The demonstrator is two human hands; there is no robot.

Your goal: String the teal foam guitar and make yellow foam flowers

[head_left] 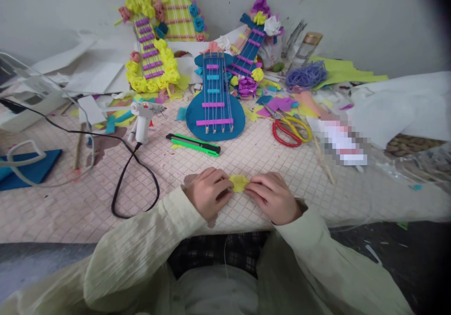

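Note:
A small piece of yellow crepe paper (238, 182) is stretched between my two hands, just above the near part of the table. My left hand (210, 190) pinches its left edge, and my right hand (272, 195) pinches its right edge. Beyond them lies a green utility knife (193, 144). Farther back, a blue paper guitar (215, 118) with white strings and pink and blue strips leans upright. Red and yellow scissors (291, 129) rest to the right of it. On the left stands a white glue gun (143, 122) with a black cord.
Flower-trimmed paper guitars, one yellow (150, 57) and one blue (248, 52), stand along the wall. Purple yarn (306, 74) and paper scraps cover the back. A wooden stick (326, 162) lies right; a blue sheet (31, 169) and a power strip (31, 101) sit left.

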